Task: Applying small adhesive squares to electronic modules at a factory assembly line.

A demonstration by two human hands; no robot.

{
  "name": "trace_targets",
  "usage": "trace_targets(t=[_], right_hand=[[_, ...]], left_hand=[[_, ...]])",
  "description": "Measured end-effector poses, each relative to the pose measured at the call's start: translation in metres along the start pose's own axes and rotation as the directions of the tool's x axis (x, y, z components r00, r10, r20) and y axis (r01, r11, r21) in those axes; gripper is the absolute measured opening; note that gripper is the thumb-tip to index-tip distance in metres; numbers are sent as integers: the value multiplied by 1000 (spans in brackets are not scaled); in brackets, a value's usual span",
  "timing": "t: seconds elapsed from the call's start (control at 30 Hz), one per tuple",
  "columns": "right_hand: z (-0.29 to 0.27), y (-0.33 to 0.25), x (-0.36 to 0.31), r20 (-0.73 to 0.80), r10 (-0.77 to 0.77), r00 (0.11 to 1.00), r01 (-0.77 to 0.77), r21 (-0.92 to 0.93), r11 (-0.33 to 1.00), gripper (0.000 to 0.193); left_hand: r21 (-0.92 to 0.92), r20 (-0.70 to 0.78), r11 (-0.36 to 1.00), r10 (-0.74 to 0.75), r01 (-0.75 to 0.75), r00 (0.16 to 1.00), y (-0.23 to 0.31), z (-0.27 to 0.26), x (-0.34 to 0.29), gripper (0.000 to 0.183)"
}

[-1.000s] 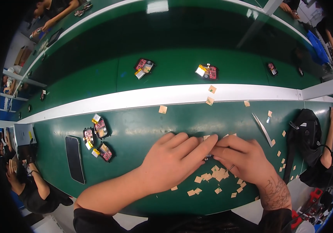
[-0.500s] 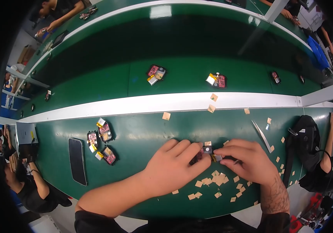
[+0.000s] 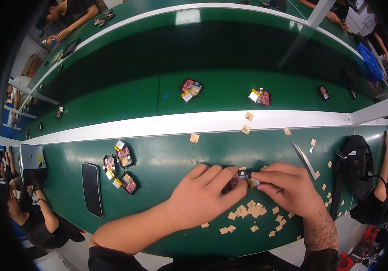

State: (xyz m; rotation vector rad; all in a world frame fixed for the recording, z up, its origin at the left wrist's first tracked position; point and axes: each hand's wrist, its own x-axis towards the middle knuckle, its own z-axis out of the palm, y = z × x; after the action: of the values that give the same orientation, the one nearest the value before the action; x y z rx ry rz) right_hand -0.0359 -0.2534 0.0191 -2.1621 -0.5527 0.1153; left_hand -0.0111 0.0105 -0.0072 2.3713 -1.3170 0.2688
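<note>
Near the table's front middle, my left hand (image 3: 210, 189) is closed around a small dark device housing (image 3: 235, 180) with a red circuit board, its fingers covering much of it. At the housing's right side, the fingertips of my right hand (image 3: 291, 185) pinch a small silver battery (image 3: 254, 182) with yellow tape at its end. A thin dark pointed thing shows between the right hand's fingers, too small to name. Loose tan square pads (image 3: 250, 210) lie scattered just below the hands. Further left rest several opened device housings (image 3: 124, 155) with red boards and silver batteries.
A black phone (image 3: 92, 189) lies at the left. Tweezers (image 3: 306, 160) and a black bag (image 3: 356, 158) are on the right. Behind a white rail (image 3: 167, 123), a green surface carries more housings (image 3: 191, 89). Co-workers sit at both sides and across.
The housings behind the white rail have shifted slightly right. The whole view has moved a little. Both hands keep nearly the same place and hold.
</note>
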Motion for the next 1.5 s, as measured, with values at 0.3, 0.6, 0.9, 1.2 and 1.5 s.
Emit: trace_targets(t=[0.3, 0.6, 0.9, 1.2, 1.5], right_hand=[[12, -6, -3, -4, 16, 1000, -17, -105, 994, 32], [29, -3, -2, -67, 24, 997, -26, -35, 999, 34], [23, -3, -2, -42, 63, 997, -62, 30, 998, 32], [32, -5, -3, -82, 55, 995, -52, 28, 998, 32], [29, -7, 0, -53, 119, 991, -114, 88, 990, 35]], left_hand=[[50, 37, 999, 7, -9, 999, 3, -2, 2, 33], [83, -6, 996, 46, -45, 999, 3, -2, 4, 26], [69, 26, 997, 20, -22, 999, 4, -4, 4, 29], [93, 38, 994, 54, -57, 998, 4, -4, 4, 29], [-39, 22, 999, -15, 15, 1000, -1, -1, 5, 31]])
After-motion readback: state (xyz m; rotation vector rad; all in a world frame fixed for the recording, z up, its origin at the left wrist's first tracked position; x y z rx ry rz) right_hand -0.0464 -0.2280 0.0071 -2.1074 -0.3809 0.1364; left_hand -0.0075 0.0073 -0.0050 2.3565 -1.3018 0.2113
